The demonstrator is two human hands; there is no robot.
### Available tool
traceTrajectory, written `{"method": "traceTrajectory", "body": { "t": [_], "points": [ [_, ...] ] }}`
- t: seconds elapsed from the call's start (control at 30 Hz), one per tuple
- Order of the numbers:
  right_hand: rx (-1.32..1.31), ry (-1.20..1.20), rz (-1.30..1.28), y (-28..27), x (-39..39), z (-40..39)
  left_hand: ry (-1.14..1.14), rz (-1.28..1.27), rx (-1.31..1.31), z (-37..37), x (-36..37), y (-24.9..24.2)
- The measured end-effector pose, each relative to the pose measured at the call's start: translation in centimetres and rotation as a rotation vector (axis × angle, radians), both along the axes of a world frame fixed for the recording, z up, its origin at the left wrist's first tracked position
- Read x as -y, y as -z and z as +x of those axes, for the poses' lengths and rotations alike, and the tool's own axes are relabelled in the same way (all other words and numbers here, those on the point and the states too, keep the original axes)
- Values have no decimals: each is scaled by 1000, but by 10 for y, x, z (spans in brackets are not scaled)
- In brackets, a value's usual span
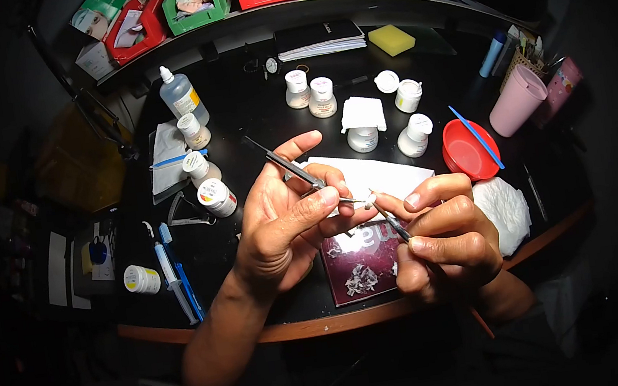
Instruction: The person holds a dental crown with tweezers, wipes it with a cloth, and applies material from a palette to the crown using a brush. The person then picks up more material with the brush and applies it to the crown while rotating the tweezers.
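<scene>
My left hand (282,223) is closed around a slim dark instrument that looks like tweezers (286,166). At its tip sits a small white piece, like a tooth crown (369,202). My right hand (450,241) grips a fine brush (396,225) with a reddish handle end, its tip touching or almost touching the white piece. Below the hands lies a dark red glossy plate (339,270) with whitish flakes (361,280) on it. A folded white paper (392,176) is just behind the fingers.
Several small jars stand around, including a white-lidded jar (217,198) and a paper-topped jar (362,138). On the right are a red bowl (457,145), crumpled tissue (503,217) and pink cup (517,100). A syringe (173,283) lies left; a squeeze bottle (184,96) stands behind.
</scene>
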State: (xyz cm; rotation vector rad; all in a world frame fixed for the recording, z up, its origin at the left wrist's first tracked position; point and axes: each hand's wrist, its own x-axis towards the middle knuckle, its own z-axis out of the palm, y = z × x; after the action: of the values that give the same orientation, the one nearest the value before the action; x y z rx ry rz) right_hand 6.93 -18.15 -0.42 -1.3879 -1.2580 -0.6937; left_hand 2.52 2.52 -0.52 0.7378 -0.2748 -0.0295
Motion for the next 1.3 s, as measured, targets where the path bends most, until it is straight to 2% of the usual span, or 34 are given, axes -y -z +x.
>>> {"method": "traceTrajectory", "body": {
  "t": [0.37,0.47,1.3],
  "points": [
    [-1,-13,-31,-1,2,-1,-8,13,-2,0,-1,1],
    [-2,-11,-27,-1,1,-1,-76,92,-53,-3,4,-6],
    [-15,-19,-108,-11,6,0,-117,107,-59,-4,8,-7]
  ]
}}
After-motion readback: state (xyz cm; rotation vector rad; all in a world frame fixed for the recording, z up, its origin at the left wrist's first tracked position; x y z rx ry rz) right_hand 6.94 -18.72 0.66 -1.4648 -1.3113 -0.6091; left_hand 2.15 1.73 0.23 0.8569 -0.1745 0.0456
